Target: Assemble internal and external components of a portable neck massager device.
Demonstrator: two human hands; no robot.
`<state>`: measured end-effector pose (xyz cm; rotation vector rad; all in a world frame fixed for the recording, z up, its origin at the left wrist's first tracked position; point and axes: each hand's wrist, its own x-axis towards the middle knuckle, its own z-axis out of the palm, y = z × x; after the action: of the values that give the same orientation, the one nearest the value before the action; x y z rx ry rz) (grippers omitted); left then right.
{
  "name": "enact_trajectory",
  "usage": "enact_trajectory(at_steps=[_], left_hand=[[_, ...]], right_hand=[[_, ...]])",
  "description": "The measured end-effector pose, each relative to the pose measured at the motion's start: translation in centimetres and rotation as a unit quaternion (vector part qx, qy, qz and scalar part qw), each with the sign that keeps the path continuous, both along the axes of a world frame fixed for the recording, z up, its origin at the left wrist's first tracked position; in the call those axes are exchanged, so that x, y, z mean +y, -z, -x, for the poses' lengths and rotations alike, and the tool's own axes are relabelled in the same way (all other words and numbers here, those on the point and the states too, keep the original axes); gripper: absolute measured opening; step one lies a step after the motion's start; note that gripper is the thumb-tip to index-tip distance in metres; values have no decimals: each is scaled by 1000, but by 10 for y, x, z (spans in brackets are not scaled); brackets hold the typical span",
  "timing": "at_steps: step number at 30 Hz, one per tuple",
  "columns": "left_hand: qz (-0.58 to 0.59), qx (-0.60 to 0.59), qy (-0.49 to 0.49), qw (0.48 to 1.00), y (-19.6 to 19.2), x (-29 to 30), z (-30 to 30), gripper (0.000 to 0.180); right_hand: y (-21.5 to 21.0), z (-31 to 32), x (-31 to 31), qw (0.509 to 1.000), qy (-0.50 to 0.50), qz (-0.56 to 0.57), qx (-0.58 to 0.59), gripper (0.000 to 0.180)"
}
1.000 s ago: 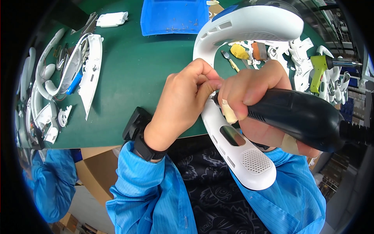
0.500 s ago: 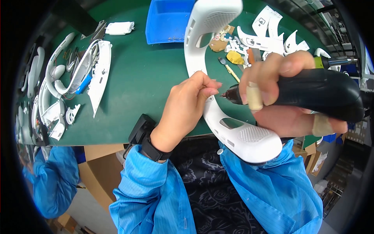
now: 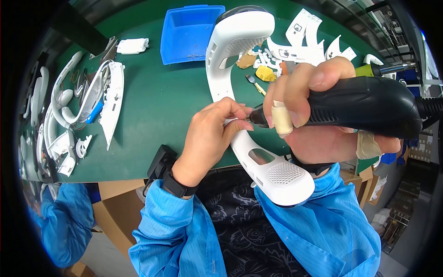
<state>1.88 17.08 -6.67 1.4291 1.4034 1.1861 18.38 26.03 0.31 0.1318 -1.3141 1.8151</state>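
My left hand (image 3: 210, 138) pinches the middle of a white U-shaped plastic housing (image 3: 226, 60) with thumb and fingertips, right where a tool tip meets it. My right hand (image 3: 318, 115) is wrapped around a black electric screwdriver (image 3: 364, 108) lying level, its tip pointing left at the housing beside my left fingertips. Tape wraps one right finger and the thumb. The housing curves from the blue tray down to a perforated end (image 3: 286, 177) near my chest. Whether a screw is at the tip is hidden.
A blue tray (image 3: 189, 34) stands at the back of the green mat (image 3: 157, 106). White shell parts and wiring (image 3: 87, 106) lie at the left, more white pieces (image 3: 300, 44) at the back right. A black box (image 3: 159, 161) sits at the table edge. Another person's blue sleeve (image 3: 64, 221) shows lower left.
The housing has swung more upright, its far end now over the blue tray. My right hand has lifted the screwdriver higher and levelled it. My left hand keeps its pinch.
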Motion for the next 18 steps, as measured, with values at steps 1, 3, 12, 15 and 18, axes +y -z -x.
enact_trajectory(at_steps=[1, 3, 12, 15, 18], left_hand=[[0, -8, 0, 1000, 0, 0, -1, 20], [-3, -4, -1, 1000, 1, 1, -1, 21], [-47, 35, -8, 998, -2, -1, 1, 25], [-67, 41, -51, 996, -3, -2, 9, 29], [-106, 129, -185, 969, -14, 6, 27, 47]], right_hand=[[2, 0, 1, 1000, 1, 3, 6, 104], [1, 2, -4, 1000, 20, 19, 2, 104], [3, 2, -12, 997, 60, 27, -29, 102], [3, 1, -10, 997, 69, 18, -32, 102], [5, 1, -9, 997, 66, 6, -28, 103]])
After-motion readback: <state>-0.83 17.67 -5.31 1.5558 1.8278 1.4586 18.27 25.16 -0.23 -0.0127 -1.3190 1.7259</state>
